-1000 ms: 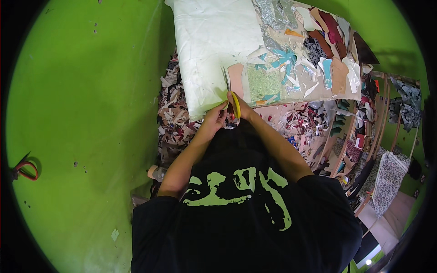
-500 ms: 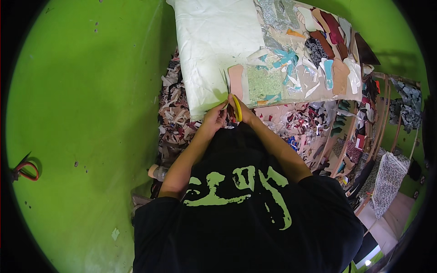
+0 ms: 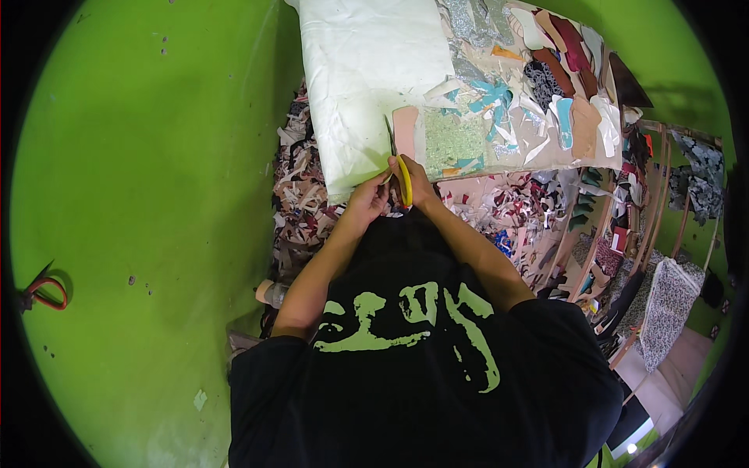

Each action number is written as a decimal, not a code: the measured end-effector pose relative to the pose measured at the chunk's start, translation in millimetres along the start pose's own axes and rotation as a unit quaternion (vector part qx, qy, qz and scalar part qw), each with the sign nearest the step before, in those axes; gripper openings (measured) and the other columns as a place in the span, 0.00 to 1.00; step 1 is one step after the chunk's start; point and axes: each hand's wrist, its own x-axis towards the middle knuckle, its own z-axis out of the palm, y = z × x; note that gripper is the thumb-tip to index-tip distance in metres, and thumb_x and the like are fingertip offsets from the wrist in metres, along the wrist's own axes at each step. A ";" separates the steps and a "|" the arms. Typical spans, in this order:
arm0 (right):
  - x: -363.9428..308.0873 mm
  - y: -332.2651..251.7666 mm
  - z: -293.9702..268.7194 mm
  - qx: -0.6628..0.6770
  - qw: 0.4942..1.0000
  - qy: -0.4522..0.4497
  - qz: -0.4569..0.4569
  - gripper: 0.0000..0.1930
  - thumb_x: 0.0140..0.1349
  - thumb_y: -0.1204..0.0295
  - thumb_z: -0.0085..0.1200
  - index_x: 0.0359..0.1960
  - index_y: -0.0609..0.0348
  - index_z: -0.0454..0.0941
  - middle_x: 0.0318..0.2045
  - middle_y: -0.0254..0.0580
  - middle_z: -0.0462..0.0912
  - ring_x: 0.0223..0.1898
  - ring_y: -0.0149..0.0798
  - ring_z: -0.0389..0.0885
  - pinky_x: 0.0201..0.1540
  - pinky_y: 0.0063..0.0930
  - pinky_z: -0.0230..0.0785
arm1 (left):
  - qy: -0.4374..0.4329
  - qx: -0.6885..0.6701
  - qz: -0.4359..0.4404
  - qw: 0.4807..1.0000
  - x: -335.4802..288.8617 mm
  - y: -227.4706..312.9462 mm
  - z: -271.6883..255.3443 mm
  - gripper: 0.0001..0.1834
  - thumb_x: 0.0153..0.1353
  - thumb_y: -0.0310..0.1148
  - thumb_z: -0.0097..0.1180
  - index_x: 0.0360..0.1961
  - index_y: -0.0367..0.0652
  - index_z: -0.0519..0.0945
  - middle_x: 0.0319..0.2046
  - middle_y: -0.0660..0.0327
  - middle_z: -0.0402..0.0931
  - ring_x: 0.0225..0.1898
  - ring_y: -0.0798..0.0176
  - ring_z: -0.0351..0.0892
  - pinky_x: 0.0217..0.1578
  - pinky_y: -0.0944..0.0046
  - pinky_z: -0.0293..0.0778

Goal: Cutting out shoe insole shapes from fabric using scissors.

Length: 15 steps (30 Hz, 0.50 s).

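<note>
Taking the scissors (image 3: 405, 178) as the centre of the dial and 12 as the top of the view, the right hand (image 3: 422, 184) sits around their yellow handles, its fingers closed on them, with the blades pointing just short of 12 over the white sheet (image 3: 374, 62). A pink piece (image 3: 404, 126) lies just beside the blades on their 3 o'clock side, and a pale strip runs along its own 3 o'clock edge. The left hand (image 3: 369, 200) is at 8 o'clock, near the right one, by the near edge of the sheet; its thumb and fingertips are drawn together, though I cannot tell what, if anything, is pinched between them. Both hands work at the near edge of the table (image 3: 558, 156), which runs on toward 3 o'clock. The widest room for the blades is the wrinkled, flat stretch of sheet from 10 to 12, bounded on the 9 o'clock side by its long outer edge. Toward 2 o'clock things crowd in: a green glittery piece (image 3: 452, 136), teal scraps (image 3: 491, 97) and, near the far right corner, a tan piece (image 3: 584, 126). Below the table top, heaped offcuts (image 3: 300, 195) show at 9 o'clock and again near 4. The dark shirt (image 3: 421, 366) fills the space at 6 o'clock, forearms reaching up from it.
</note>
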 end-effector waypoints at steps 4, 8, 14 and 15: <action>-1.6 -1.0 5.5 -0.013 0.999 0.035 -0.023 0.31 0.69 0.42 0.46 0.31 0.64 0.71 0.17 0.44 0.77 0.17 0.35 0.77 0.20 0.29 0.68 | 0.000 0.030 0.012 0.999 1.2 -2.2 -3.0 0.07 0.62 0.22 0.61 0.41 0.42 0.80 0.37 0.64 0.82 0.38 0.71 0.82 0.37 0.76 0.79; 6.6 5.0 5.0 -0.032 0.997 0.050 -0.053 0.32 0.68 0.40 0.46 0.33 0.64 0.72 0.18 0.44 0.78 0.17 0.36 0.77 0.22 0.29 0.69 | -0.037 0.042 0.014 0.998 6.9 -0.4 -9.3 0.08 0.63 0.24 0.61 0.43 0.41 0.80 0.41 0.64 0.82 0.42 0.71 0.82 0.40 0.76 0.79; 10.2 -8.7 5.2 0.024 0.999 -0.023 0.037 0.37 0.66 0.34 0.43 0.44 0.64 0.70 0.25 0.49 0.80 0.25 0.38 0.81 0.28 0.30 0.72 | -0.028 0.043 0.019 0.999 0.5 -0.3 -3.1 0.07 0.63 0.22 0.59 0.42 0.41 0.79 0.37 0.62 0.82 0.36 0.68 0.82 0.37 0.74 0.80; 11.6 -10.5 5.8 0.038 0.998 -0.018 0.039 0.38 0.66 0.33 0.42 0.46 0.64 0.69 0.27 0.50 0.80 0.25 0.40 0.81 0.28 0.30 0.72 | -0.028 0.043 0.019 0.999 -0.3 -0.5 -3.4 0.07 0.63 0.22 0.59 0.42 0.41 0.79 0.37 0.62 0.82 0.36 0.68 0.82 0.37 0.74 0.80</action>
